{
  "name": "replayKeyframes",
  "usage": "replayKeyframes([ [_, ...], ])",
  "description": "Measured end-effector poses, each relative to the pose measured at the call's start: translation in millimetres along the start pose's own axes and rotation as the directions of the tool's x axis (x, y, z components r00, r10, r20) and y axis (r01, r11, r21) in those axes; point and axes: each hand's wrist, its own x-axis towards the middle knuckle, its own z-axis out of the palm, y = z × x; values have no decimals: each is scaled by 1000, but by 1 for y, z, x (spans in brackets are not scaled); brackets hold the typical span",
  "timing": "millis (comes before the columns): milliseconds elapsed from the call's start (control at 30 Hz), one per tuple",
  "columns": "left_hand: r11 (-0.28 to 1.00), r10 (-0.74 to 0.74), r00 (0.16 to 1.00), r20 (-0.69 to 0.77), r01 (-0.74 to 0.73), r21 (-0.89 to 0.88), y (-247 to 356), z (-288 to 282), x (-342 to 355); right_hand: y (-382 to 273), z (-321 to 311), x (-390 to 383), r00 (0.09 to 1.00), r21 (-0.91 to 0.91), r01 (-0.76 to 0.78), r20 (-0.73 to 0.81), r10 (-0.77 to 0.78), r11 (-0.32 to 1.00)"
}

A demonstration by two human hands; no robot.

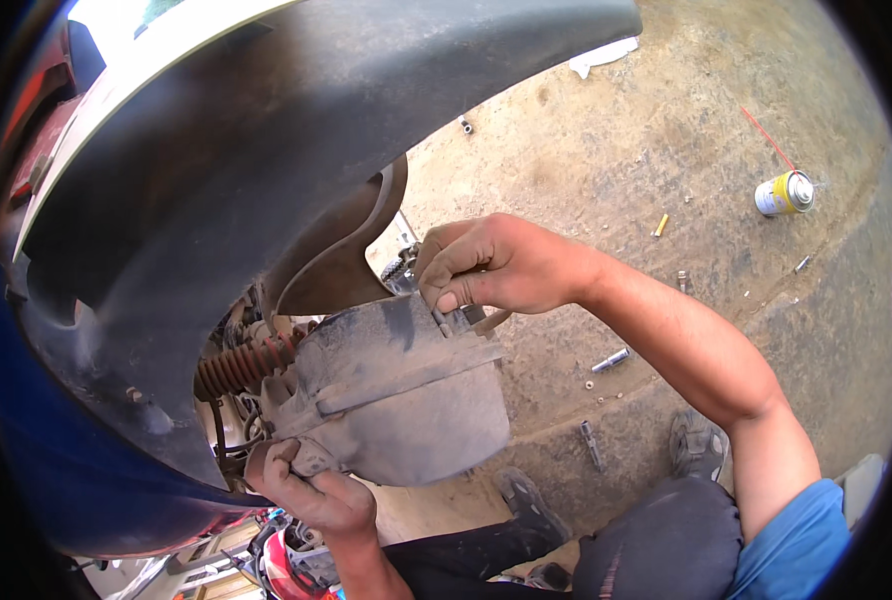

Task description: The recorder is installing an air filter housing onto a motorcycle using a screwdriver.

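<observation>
A dusty dark plastic box, rounded at its lower right and crossed by a raised rib, sits under a motorcycle's fender. My right hand is closed at the box's upper right corner, thumb and fingers pinched on a small tab there. At the lower left end, my left hand has its fingers curled against the box's edge; its fingertips are partly hidden. Beside the box, toward the left, a rusty coil spring runs into the frame among hoses and small parts. A curved dark guard stands behind the box.
On the dirty ground to the right are a spray can with a red straw, a yellow cylinder, a socket and another metal tool. My shoes are close by. A red and white vehicle stands at lower left.
</observation>
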Motion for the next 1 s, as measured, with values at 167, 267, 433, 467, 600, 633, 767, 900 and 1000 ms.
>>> replayKeyframes([
  [167,1000,-3,1000,12,3,-6,-7,1,-3,0,3,-7,991,-34,-77,-115,72,996],
  [267,997,-4,1000,15,5,-74,-1,-2,1,2,-2,-8,994,-45,-63,-88,59,997],
  [433,980,199,968,151,-198,-24,39,-24,23,10,-11,1,1000,-68,31,0,-31,997],
  [467,984,175,966,192,-178,-5,47,-25,31,11,-13,3,999,-90,43,32,-41,995],
  [600,975,223,929,296,-206,-89,74,-18,61,15,-20,8,996,-45,45,78,-41,998],
  [633,988,147,906,397,-111,-111,78,-16,66,16,-21,8,994,-17,41,101,-39,999],
  [767,983,184,867,462,-160,-91,86,-11,71,18,-25,10,988,44,56,143,-62,997],
  [900,982,189,869,457,-181,-61,81,-11,67,21,-27,12,986,58,18,163,-27,998],
  [1000,981,192,872,451,-183,-65,78,-11,64,22,-26,12,986,67,69,146,-78,995],
])
